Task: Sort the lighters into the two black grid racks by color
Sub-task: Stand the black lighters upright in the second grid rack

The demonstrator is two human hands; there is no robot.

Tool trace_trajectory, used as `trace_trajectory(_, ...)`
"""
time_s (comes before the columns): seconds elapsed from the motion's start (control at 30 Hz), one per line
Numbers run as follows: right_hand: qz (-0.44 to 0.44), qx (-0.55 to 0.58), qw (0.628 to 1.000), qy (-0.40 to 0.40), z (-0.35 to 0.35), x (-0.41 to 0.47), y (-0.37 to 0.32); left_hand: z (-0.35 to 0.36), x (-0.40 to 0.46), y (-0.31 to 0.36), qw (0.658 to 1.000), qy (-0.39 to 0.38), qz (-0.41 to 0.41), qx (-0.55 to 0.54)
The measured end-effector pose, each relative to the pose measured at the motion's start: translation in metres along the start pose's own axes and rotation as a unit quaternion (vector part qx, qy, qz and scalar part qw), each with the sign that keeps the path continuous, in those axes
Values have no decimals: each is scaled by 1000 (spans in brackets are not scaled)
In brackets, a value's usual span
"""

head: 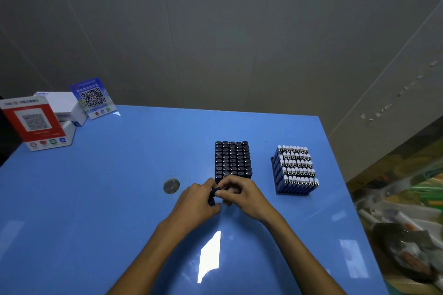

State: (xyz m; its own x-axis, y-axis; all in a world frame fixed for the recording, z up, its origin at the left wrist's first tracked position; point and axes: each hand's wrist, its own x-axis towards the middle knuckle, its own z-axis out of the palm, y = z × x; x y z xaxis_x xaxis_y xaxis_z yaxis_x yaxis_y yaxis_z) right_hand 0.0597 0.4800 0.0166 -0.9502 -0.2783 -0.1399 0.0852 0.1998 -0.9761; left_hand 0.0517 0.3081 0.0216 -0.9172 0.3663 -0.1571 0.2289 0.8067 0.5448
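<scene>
Head view, blue table [96, 199]. Far left of the fingers, at the table's back corner: a red QR stand [36, 122], a white box [61, 103] behind it and a blue QR stand [93, 98]. A round metal disc [171, 185] lay in the tabletop just left of the left hand [196, 201]. Both hands met at the table's middle. Left hand's fingers were curled round a dark lighter [212, 195], held roughly upright. Right hand [239, 195] pinched the same lighter near its top between thumb and forefinger; its other fingers were curled under. Whether more than one lighter was held could not be told. Just beyond the fingertips, and touching the right knuckles in the frame, stood the left rack [232, 160], packed with black-topped lighters; the rack itself was hidden under them. Well right of the fingers stood the right rack [291, 191], full of blue lighters [297, 167] with white caps, upright in rows.
</scene>
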Motion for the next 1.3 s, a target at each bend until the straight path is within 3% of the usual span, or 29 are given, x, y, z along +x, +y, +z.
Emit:
trace_trajectory(0.23, -5, 31, 1000, -3, -10, -2, -3, 0, 2, 4, 1000, 0, -6, -14)
trace_trajectory(0.73, 44, 157, 980, 118, -36, -11, 7, -7, -2, -17, 998, 55, -40, -17)
trace_trajectory(0.93, 72, 185, 973, 117, -39, -14, 12, -5, -6, -25, 997, 75, -26, -4)
trace_trajectory(1.3, 109, 212, 967, 85, -36, -17, 19, -4, -13, -30, 998, 28, -32, -37)
